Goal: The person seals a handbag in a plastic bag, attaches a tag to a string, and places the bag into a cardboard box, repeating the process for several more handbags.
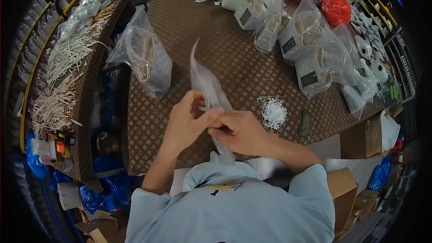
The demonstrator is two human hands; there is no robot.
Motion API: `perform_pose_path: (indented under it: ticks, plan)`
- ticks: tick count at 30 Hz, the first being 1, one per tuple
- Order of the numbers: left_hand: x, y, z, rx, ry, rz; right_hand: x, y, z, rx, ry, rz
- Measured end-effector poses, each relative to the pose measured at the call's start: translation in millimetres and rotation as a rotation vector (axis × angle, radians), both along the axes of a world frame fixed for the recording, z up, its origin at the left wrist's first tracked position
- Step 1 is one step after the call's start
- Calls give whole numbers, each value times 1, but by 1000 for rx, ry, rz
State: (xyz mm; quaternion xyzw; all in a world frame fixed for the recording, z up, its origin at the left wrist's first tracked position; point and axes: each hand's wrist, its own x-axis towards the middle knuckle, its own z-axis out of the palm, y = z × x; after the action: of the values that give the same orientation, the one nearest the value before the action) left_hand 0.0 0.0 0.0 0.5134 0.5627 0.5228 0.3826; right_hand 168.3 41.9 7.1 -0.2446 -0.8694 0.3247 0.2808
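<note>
Plastic bag (209,83) points lengthwise away, slightly leftward.

Your left hand (189,119) and right hand (245,130) hide part of the clear plastic (208,81); any print on the dark card (306,123) is too small for you to read, and your shirt (229,213) runs off the bottom edge

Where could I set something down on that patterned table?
Bare tablecloth lies between the lone wrapped handbag and left forearm, and between that handbag and the wrapped handbags at far right. That area, with its red plastic, is crowded.
</note>
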Motion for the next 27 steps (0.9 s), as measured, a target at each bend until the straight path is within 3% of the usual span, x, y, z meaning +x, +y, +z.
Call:
perform_pose_path:
  ticks: [2, 3, 5, 7, 8, 10, 11, 13, 20, 27]
  plan:
    - [-12, 2, 22, -58, 308, -10, -7, 0, 0, -133, 34, 176]
    - [-5, 13, 21, -2, 382, -23, 4, 8, 14, -115, -73, 162]
    - [-15, 17, 32, 30, 529, -83, 6, 25, 27, 109, 118, 57]
    - [-19, 22, 55, 76, 796, -157, 4, 59, 43, 703, 179, -156]
    - [-21, 31, 56, 74, 797, -155, 5, 73, 42, 703, 180, -154]
    - [-25, 46, 56, 244, 1087, -181, 8, 95, 32, 842, 41, -85]
    - [-25, 48, 55, 249, 1092, -169, 10, 96, 32, 852, 48, -79]
    - [-23, 53, 54, 399, 1129, -105, 15, 96, 32, 297, -218, -74]
    - [-50, 56, 55, 331, 1043, -168, 14, 91, 23, 399, -20, -141]
    - [-61, 50, 47, 417, 1065, -90, 0, 88, 50, 347, -231, -7]
